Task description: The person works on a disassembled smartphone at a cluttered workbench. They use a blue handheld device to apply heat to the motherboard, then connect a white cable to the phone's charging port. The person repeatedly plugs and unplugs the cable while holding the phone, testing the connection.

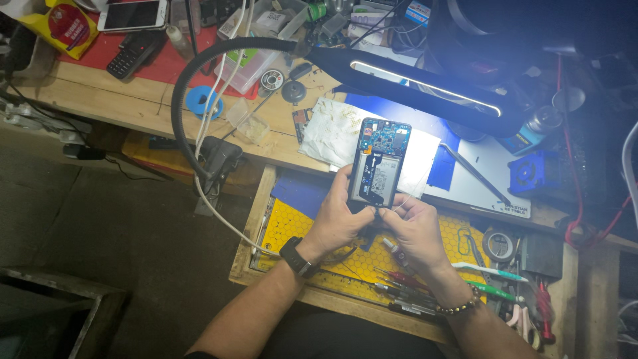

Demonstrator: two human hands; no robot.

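An opened phone [380, 163], back cover off w/ board and battery exposed, is gripped at its lower edge by the left hand [339, 216] and the right hand [413, 226], both closed on it, above an open drawer [256, 219]. The drawer is lined w/ a yellow mat [292, 223]; screwdrivers [399, 282], a toothbrush [488, 270] and a tape roll [500, 244] are held in it. Behind, a lit lamp [425, 83] is bent over a cluttered wooden bench [133, 106]. Dark floor [100, 219] at left.
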